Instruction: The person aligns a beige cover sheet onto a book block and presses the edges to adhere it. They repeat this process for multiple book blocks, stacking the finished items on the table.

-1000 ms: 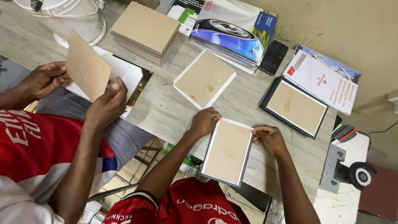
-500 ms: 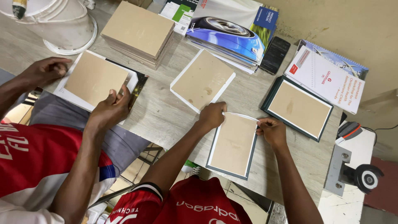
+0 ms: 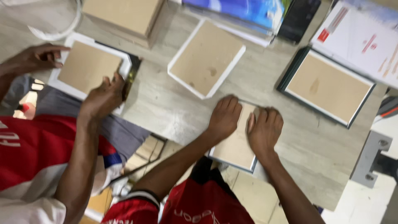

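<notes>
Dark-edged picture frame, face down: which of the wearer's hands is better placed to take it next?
Probably the right. The right hand presses flat on the near backing board, on the side towards the dark-edged frame; the left hand lies beyond it.

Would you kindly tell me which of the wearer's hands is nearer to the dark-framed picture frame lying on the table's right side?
Right. The right hand presses the frame under both hands, beside the dark-framed picture frame; the left hand lies farther away.
</notes>
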